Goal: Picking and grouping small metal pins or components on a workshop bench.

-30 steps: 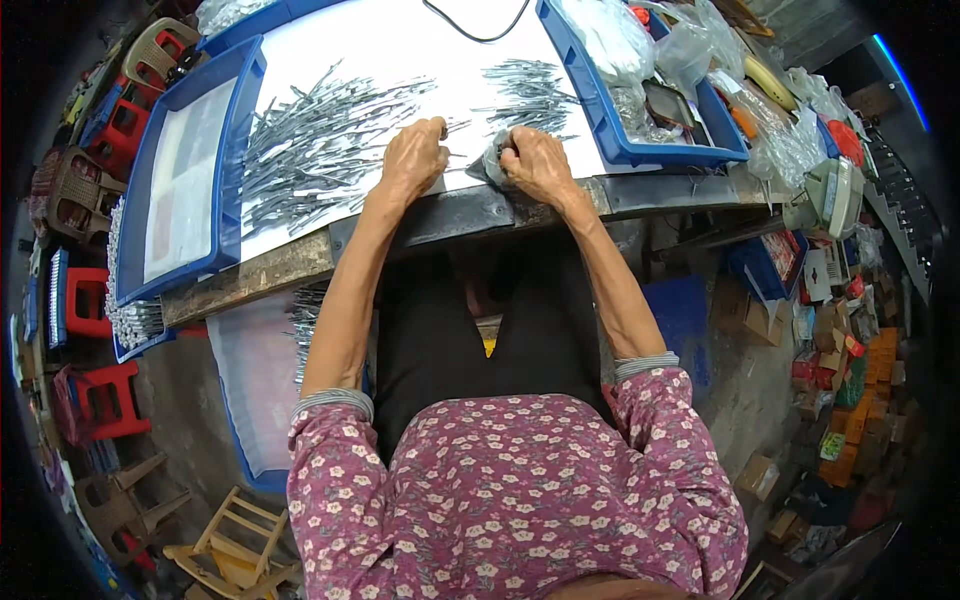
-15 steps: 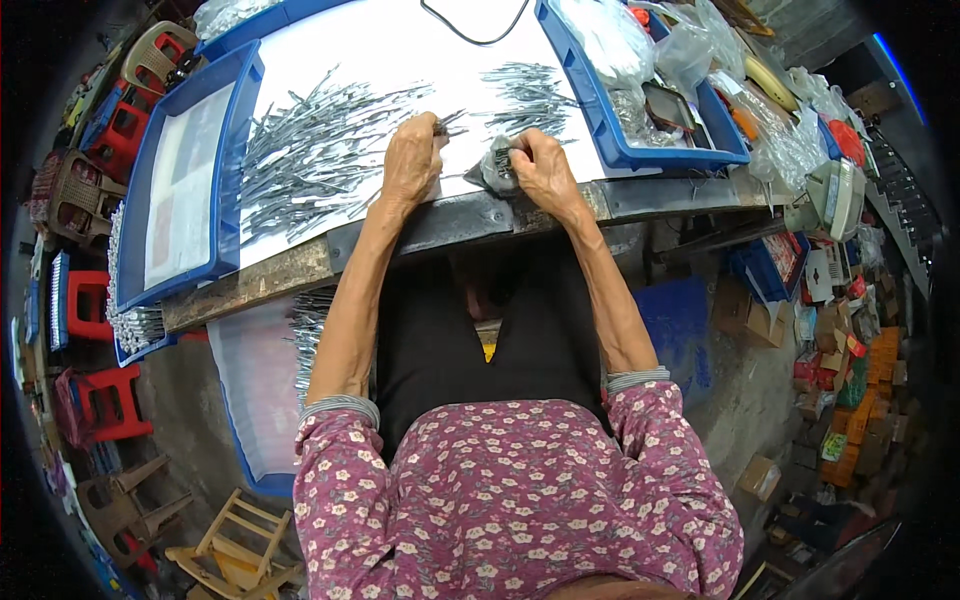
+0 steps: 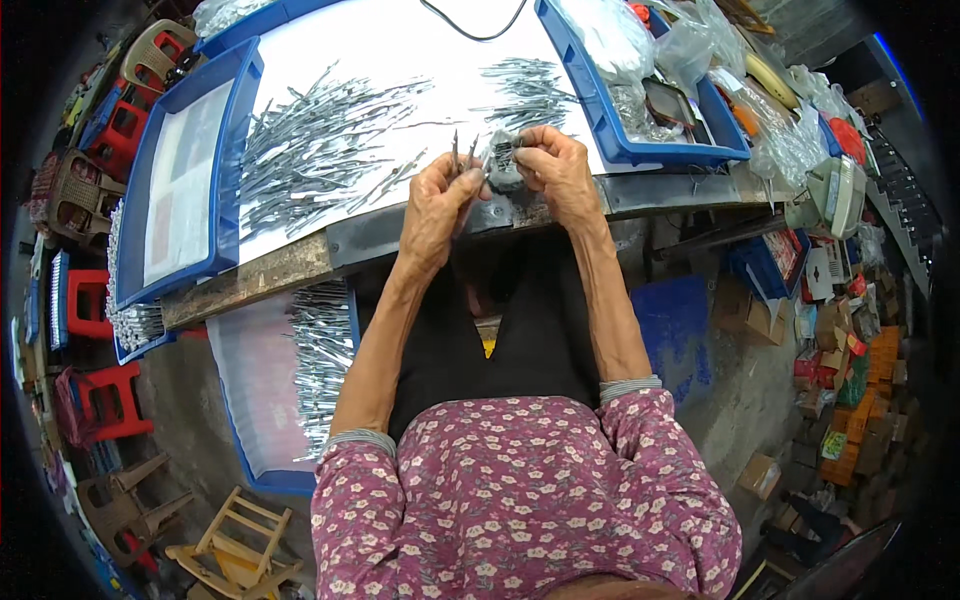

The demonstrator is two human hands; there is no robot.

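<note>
Thin, pointed metal rods (image 3: pixel 456 150), perhaps drill bits, stand up between the thumb and fingers of my left hand (image 3: pixel 432 212), which is closed near the table's front edge. My right hand (image 3: pixel 562 182) pinches a small grey pouch-like wrap (image 3: pixel 507 168) with a dark, ridged piece showing inside it; what exactly it is I cannot make out. The two hands are close together, with the wrap between them. A large heap of grey metal rods (image 3: pixel 320 150) lies on the white sheet to the left. A smaller heap of rods (image 3: pixel 527 92) lies beyond my right hand.
An almost bare blue tray (image 3: pixel 240 150) stands on the left of the table. At the right, another blue tray (image 3: pixel 660 157) holds plastic bags and small items. Below the tabletop sits a lined bin (image 3: pixel 255 400) with more rods. Stools and boxes fill the floor around.
My left hand has come back from the rods toward the table edge and now holds rods upright. My right hand has shifted slightly to the right, still gripping the grey wrap.
</note>
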